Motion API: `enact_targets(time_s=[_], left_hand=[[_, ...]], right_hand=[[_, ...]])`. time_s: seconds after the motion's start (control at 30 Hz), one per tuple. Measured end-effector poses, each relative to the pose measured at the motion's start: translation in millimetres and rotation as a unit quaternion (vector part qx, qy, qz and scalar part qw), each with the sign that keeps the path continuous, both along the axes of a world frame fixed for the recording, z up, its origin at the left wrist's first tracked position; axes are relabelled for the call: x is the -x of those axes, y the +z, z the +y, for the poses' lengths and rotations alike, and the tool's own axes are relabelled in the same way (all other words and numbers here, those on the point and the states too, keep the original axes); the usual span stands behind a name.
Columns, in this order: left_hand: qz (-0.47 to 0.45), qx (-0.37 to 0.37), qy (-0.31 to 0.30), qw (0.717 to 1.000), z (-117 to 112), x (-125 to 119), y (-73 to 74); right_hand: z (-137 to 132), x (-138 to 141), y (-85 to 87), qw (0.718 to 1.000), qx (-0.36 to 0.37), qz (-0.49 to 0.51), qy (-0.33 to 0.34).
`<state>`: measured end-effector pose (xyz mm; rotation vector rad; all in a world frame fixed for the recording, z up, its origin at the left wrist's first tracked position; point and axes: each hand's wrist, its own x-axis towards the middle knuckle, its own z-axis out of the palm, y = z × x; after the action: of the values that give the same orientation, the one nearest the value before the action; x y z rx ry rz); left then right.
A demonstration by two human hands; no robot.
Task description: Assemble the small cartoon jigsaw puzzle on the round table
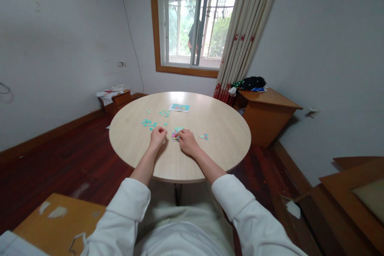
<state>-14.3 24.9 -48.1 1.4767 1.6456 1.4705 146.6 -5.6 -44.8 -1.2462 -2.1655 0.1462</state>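
A round light-wood table (210,144) stands before me. My left hand (157,135) rests on it curled into a loose fist; what it holds, if anything, is hidden. My right hand (186,141) lies beside it, fingers pressed onto a small joined patch of colourful puzzle pieces (177,132). Loose teal pieces (149,124) lie scattered to the left of my left hand, more teal pieces (164,113) lie farther back, and a small cluster (204,137) sits right of my right hand. A picture card (179,107) lies at the far side.
A wooden cabinet (267,114) with dark clothes on it stands at the right by a curtain (244,28). A low stand with papers (115,97) sits at the left wall. A person (192,40) is outside the window. A wooden surface (60,220) is at my lower left.
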Motion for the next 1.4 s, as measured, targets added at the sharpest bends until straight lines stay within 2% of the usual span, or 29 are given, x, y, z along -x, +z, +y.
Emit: enact_targets(time_s=[0.23, 0.57, 0.87, 1.4], left_hand=[[0.008, -0.001, 0.003, 1.000, -0.3, 0.3, 0.7], [-0.003, 0.007, 0.001, 1.000, -0.5, -0.8, 0.9], [-0.003, 0.003, -0.001, 1.000, 1.6, 0.6, -2.8], [-0.007, 0.021, -0.001, 1.000, -1.5, -0.5, 0.1]], right_hand=[[2.0, 1.0, -3.0, 0.999, 0.003, -0.027, 0.022], [4.4, -3.3, -1.4, 0.998, -0.010, 0.060, -0.020], [4.7, -4.1, -1.3, 0.997, -0.015, 0.072, -0.017], [10.9, -6.6, -5.1, 0.994, -0.008, 0.100, -0.032]])
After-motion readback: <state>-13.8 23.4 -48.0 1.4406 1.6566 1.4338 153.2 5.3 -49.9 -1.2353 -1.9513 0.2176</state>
